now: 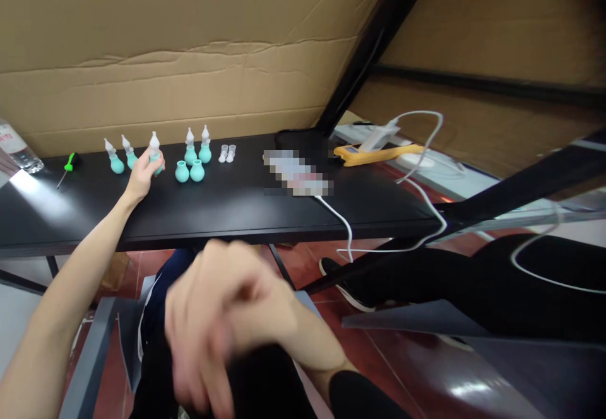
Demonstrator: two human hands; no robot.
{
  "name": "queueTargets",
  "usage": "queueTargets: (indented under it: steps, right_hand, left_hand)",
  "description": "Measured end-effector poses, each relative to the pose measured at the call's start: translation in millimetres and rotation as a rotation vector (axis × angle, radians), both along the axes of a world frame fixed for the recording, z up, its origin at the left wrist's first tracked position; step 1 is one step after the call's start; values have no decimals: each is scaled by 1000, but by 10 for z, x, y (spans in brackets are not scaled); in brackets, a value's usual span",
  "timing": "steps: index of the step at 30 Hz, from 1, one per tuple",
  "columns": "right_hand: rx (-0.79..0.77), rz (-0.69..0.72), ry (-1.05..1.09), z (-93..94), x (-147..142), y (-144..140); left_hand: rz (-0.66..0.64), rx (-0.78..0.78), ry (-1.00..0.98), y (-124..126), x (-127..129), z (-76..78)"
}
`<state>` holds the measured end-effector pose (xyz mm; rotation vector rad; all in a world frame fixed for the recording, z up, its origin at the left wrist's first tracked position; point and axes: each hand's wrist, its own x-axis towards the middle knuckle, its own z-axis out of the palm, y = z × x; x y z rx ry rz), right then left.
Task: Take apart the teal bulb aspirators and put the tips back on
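Nearest to you, your right hand [222, 318] hangs blurred in front of your lap, fingers curled inward; whether its grip closes on anything you cannot tell, and nothing shows in it. Past it, at about 11 o'clock, your left arm stretches out over the black bench [227, 207]. Your left hand [144, 173] has its grip clenched around a teal bulb bottle with a white nozzle [154, 147], which stands upright on the bench, third in the row along the far edge.

At 9 o'clock from that bottle stand two more of the same kind [120, 156], upright and just beside each other. At 3 o'clock from it, two teal bulbs without nozzles [189, 171] sit side by side, open mouths up; you cannot see whether anything is in them. Just behind them stand two more capped bottles [197, 148]. Further toward 3 o'clock, two small clear caps [227, 153] rest touching each other.

Far left, a green-handled screwdriver [67, 165] lies on the bench, and a clear plastic water bottle [16, 149] stands at the frame's edge. Far right, a white cable [341, 220] runs off the bench's front edge, with an orange tool [379, 153] beyond.
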<state>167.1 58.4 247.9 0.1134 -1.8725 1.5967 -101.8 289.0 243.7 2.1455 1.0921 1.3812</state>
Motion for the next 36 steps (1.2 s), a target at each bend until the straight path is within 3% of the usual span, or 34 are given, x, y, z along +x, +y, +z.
queueTargets:
  steps: [3, 4, 5, 7, 10, 13, 16, 18, 20, 22, 26, 28, 36]
  right_hand:
    - [156, -710, 21, 273, 245, 665]
    - [252, -912, -39, 322, 300, 877]
    - [353, -1020, -136, 347, 333, 1079]
    - [487, -1036, -332, 338, 333, 1435]
    - [530, -839, -498, 297, 242, 1823]
    - [508, -665, -424, 350, 174, 2106]
    - [457, -405, -310, 460, 183, 2389]
    - [402, -341, -224, 504, 222, 2558]
    - [363, -429, -152, 509, 287, 2671]
    - [368, -623, -154, 498, 377, 2718]
    - [481, -1092, -432, 524, 587, 2704]
    - [510, -1253, -586, 559, 675, 2714]
    - [389, -1441, -1034, 490, 837, 2867]
  left_hand:
    - [50, 141, 337, -124, 38, 36]
    - [70, 191, 439, -156, 60, 40]
    - [91, 241, 518, -180, 85, 38]
    - [121, 334, 614, -205, 137, 22]
    - [106, 427, 676, -207, 180, -8]
    - [89, 445, 667, -207, 171, -10]
    - [81, 449, 621, -219, 154, 16]
    - [54, 463, 610, -227, 156, 36]
    - [41, 469, 614, -231, 164, 53]
    - [58, 455, 620, -231, 169, 65]
    - [110, 399, 558, -221, 150, 66]
    - [143, 376, 507, -207, 128, 54]
    - [295, 287, 335, -95, 0, -9]
